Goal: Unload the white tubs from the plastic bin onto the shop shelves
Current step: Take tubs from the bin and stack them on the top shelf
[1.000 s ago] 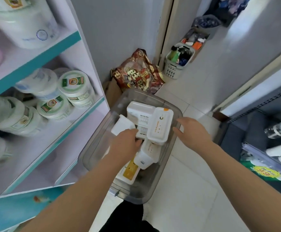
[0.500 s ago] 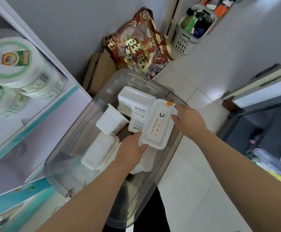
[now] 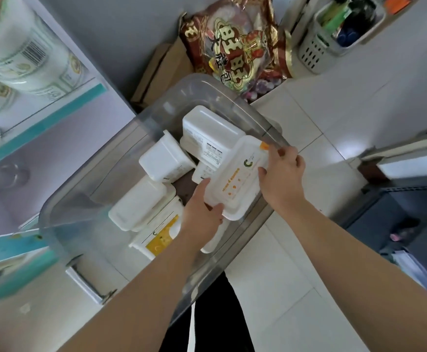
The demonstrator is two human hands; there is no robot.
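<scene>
I see both hands gripping one white tub (image 3: 235, 181) over the plastic bin (image 3: 121, 158): left hand (image 3: 202, 217) at near end, right hand (image 3: 282, 177) at far end; other tubs (image 3: 165, 161) below.

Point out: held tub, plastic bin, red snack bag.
held tub (image 3: 235, 179), head view, middle of its lid
plastic bin (image 3: 222, 96), head view, far rim
red snack bag (image 3: 235, 44), head view, printed front

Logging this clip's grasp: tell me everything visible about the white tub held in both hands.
The white tub is a flat, oblong plastic container with rounded corners and a wider rim. Its top carries a green ring mark, orange print and an orange tab at the far corner. It lies tilted above the other tubs, over the clear bin's right side. The left hand grips its near end, the right hand its far end.
</scene>
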